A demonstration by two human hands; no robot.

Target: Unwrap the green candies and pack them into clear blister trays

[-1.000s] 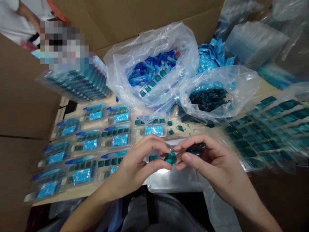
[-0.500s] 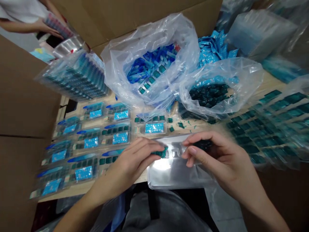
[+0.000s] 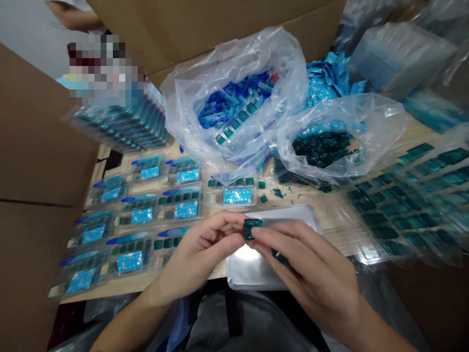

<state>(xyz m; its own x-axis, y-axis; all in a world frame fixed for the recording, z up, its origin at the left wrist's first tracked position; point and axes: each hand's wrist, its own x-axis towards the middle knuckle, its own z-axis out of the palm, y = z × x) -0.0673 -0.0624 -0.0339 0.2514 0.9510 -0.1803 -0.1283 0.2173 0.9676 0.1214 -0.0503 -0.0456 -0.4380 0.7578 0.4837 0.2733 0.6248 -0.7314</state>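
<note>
While a green piece [image 3: 252, 228] is pinched by the left hand [image 3: 205, 249], it is also touched by the right hand [image 3: 311, 264], in which a dark piece [image 3: 280, 257] is grasped. Beneath both hands, a tray [image 3: 246, 275] is partly covered; filled packs [image 3: 142, 215] are spread left of them, and an opened bag [image 3: 381, 117] is set beyond.

Left hand [image 3: 208, 249] and right hand [image 3: 311, 259]: both bare, fingers slim. Forearms [image 3: 142, 313] bare as far as my view reaches. Torso: I log a grey garment [image 3: 267, 315], matte, softly creased, a straight black band [image 3: 233, 313] running down it. To its right I get near-black, cloth or shadow; cannot tell which.
</note>
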